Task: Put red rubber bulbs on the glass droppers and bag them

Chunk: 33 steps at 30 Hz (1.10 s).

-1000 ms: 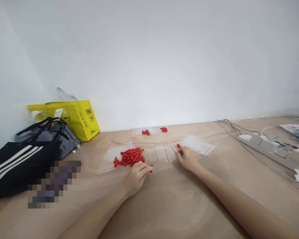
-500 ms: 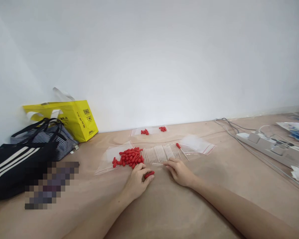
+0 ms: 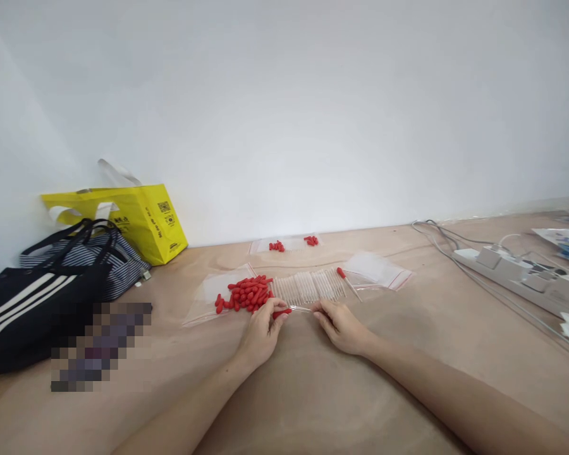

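Observation:
My left hand [image 3: 258, 332] is closed on a red dropper bulb [image 3: 282, 313], which pokes out between thumb and fingers. Between thumb and fingertips, my right hand [image 3: 340, 325] pinches a thin clear dropper tube [image 3: 302, 309]. The tube's left end is close to the bulb; whether they touch I cannot tell. A heap of red bulbs [image 3: 250, 294] lies on a clear zip bag [image 3: 201, 309] beyond my left hand. Beyond both hands is a row of clear tubes [image 3: 308, 287]. A dropper with a red bulb [image 3: 342, 273] on its tube [image 3: 353, 291] lies at the row's right end.
Another zip bag [image 3: 374, 270] lies right of the row. Small piles of red bulbs [image 3: 276, 246] sit on plastic near the wall. A power strip [image 3: 516, 275] with cables is at right. A yellow bag [image 3: 159, 224] and a black bag [image 3: 42, 316] stand at left.
My left hand has moved forward, bringing the red bulb toward the tube's left end. The right hand keeps its pinch on the tube. The view has shifted slightly.

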Tool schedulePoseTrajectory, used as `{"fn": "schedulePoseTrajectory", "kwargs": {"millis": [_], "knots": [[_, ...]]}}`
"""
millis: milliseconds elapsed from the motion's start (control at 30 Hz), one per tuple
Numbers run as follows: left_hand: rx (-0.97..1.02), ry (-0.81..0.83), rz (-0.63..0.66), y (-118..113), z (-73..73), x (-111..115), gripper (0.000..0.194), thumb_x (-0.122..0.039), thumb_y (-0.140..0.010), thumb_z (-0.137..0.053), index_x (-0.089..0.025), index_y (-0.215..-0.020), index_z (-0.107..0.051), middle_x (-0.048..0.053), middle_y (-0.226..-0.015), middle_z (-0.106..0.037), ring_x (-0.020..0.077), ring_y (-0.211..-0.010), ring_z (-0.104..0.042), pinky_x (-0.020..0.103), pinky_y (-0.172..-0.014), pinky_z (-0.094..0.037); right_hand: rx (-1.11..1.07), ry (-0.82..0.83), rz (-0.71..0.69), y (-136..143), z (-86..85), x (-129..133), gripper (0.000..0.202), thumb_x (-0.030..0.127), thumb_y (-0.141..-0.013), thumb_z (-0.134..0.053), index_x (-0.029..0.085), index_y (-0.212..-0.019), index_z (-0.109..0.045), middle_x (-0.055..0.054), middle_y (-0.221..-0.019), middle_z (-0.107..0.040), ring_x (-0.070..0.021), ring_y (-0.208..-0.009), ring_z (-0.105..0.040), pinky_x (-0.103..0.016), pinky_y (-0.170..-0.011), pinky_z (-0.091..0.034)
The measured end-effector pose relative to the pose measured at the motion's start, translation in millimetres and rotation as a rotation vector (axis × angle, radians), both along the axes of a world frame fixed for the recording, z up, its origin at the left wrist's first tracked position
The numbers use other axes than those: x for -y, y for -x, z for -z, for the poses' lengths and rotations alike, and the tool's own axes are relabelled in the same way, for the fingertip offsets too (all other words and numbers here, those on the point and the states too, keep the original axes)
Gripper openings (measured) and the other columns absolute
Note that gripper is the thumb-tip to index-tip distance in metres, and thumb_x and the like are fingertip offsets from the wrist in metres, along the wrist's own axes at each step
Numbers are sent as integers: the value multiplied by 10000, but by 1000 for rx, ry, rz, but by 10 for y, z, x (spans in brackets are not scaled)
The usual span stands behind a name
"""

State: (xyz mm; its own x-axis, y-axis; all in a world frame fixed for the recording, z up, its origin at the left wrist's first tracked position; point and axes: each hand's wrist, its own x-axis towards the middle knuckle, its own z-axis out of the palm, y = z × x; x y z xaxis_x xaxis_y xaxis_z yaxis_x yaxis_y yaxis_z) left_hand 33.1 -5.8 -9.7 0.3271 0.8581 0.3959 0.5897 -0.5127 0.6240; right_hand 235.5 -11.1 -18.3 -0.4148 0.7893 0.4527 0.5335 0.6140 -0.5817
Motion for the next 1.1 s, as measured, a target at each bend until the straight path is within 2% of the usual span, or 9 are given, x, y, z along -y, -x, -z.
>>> {"fn": "schedulePoseTrajectory", "kwargs": {"millis": [367, 567, 700, 833, 1100], "knots": [[18, 2, -21, 7, -8, 6, 191, -250, -832, -422, -195, -1008, -471, 51, -965, -620, 178, -932, -572, 342, -802, -435, -18, 13, -15, -12, -21, 8, 145, 153, -824, -369, 169, -816, -513, -25, -735, -590, -126, -668, -535, -224, -608, -397], [-33, -73, -39, -1, -3, 0, 178, -262, -828, -428, -195, -930, -557, 26, -901, -641, 170, -843, -586, 317, -754, -449, -17, -15, -106, -14, -35, 17, 260, 152, -835, -361, 193, -993, -563, -42, -862, -624, -134, -794, -562, -239, -706, -407], [-48, -105, -33, -16, 4, -5, 169, -271, -821, -446, -192, -886, -580, 13, -843, -651, 156, -771, -592, 287, -702, -456, -8, -39, -60, -7, -4, 11, 267, 216, -848, -376, 204, -1011, -588, -42, -807, -629, -134, -725, -560, -240, -662, -399], [-49, -114, -22, -34, -6, 10, 159, -258, -818, -447, -189, -848, -587, 10, -819, -650, 152, -763, -586, 280, -698, -448, 98, -105, -24, -26, 18, -8, 277, 235, -859, -368, 209, -1007, -600, -33, -708, -607, -134, -660, -534, -271, -668, -354], [-146, -208, 62, -76, -45, 91, 185, -260, -832, -420, -187, -779, -582, 3, -693, -622, 146, -670, -546, 309, -716, -393, 176, -185, -100, -88, 5, -15, 269, 191, -855, -358, 188, -977, -597, -37, -695, -586, -128, -648, -511, -277, -660, -292]]}}
